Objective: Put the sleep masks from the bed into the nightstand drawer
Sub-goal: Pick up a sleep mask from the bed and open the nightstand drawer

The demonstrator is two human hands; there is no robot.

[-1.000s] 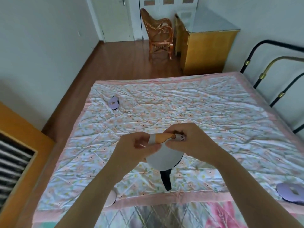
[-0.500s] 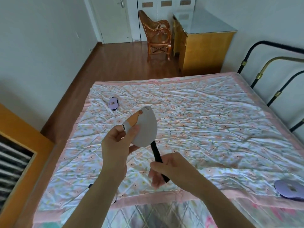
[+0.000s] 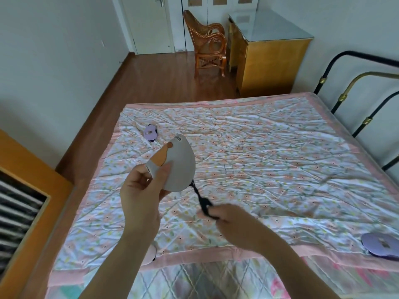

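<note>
- Nearest the camera, the bed's (image 3: 248, 160) near edge runs as a pink border across the lower frame, with a second patterned cover below it; a pale rounded item (image 3: 149, 256), partly hidden by the left forearm, sits right on that border.
- At the near right edge a purple sleep mask (image 3: 381, 247) lies flat on the quilt, touching the pink border and well apart from both hands.
- To the left, a wooden piece of furniture (image 3: 32, 190) with a dark slatted opening stands just beside the bed, with a narrow strip of floor between them.
- The right hand (image 3: 235, 221) is above the near part of the quilt, its grip pinched closed on the black strap (image 3: 201, 200), which runs taut up and left to the mask.
- The left hand (image 3: 140, 193) is raised over the bed's left half, its grip clamped on the grey sleep mask (image 3: 179, 167): thumb on the front by the orange patch, fingers behind. The mask is held upright in the air, clear of the quilt.
- Beyond the hands most of the quilt is open; a second purple sleep mask (image 3: 150, 132) lies near the far left corner.
- A black and brass bed frame (image 3: 345, 96) bounds the right side.
- Past the bed's far edge is open wood floor (image 3: 151, 83), then a rattan chair (image 3: 207, 44) beside a yellow cabinet (image 3: 269, 61), and a white door (image 3: 149, 22).
</note>
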